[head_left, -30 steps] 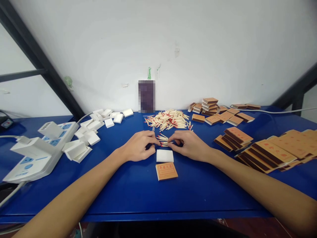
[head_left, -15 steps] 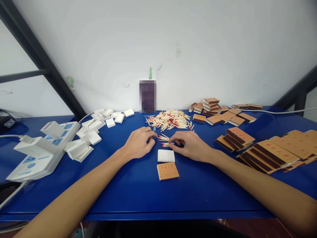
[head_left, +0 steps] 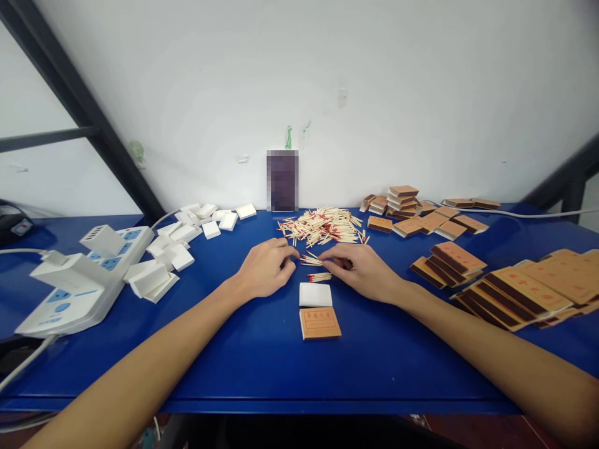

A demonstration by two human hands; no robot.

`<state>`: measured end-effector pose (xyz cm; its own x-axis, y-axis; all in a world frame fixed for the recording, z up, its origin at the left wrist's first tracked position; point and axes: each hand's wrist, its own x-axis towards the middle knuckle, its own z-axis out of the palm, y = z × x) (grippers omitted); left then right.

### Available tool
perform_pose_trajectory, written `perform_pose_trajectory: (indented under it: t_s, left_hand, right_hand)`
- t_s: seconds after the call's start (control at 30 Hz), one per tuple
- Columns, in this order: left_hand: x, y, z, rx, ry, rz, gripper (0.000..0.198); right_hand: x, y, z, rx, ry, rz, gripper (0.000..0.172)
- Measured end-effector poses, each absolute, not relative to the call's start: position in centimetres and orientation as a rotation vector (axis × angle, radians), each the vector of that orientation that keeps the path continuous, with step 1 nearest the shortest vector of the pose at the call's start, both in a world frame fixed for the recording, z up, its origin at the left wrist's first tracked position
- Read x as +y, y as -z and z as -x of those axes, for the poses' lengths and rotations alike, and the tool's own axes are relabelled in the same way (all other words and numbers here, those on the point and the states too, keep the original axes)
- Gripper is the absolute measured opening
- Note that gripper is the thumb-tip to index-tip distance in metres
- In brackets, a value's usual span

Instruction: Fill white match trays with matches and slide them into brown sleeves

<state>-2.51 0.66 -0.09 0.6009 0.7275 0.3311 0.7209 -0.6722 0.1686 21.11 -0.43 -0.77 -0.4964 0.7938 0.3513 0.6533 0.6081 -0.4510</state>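
My left hand [head_left: 264, 268] and my right hand [head_left: 360, 269] rest on the blue table [head_left: 253, 362], fingertips facing each other over a few loose matches [head_left: 314, 262]. Both hands have curled fingers pinching at these matches. A small bundle of matches [head_left: 320, 277] lies just below my right fingertips. In front of the hands lies a white inner tray [head_left: 315, 294], and nearer to me an orange matchbox sleeve [head_left: 320, 322]. A big pile of red-tipped matches [head_left: 322, 226] sits behind the hands.
White inner trays [head_left: 178, 240] are scattered at the left beside a white power strip [head_left: 79, 277] with plugs. Orange matchbox sleeves lie in stacks at the right [head_left: 510, 284] and back right [head_left: 412, 212]. A blurred dark object [head_left: 282, 181] stands against the wall.
My right hand moved slightly back and left a small bundle of matches lying on the table above the white tray. My left hand stayed nearly in place.
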Motion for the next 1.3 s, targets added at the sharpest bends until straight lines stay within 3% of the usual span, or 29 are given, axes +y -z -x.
perform_pose_trajectory:
  t_s: [0.6, 1.3]
  left_hand:
    - [0.77, 0.04, 2.5, 1.232, -0.535, -2.803, 0.034]
    - [0.76, 0.09, 2.52, 1.21, -0.575, -2.802, 0.034]
  right_hand:
    - [-0.09, 0.93, -20.86, -2.441, -0.263, 1.176, 0.032]
    - [0.37, 0.61, -20.51, -2.394, -0.327, 1.305, 0.026]
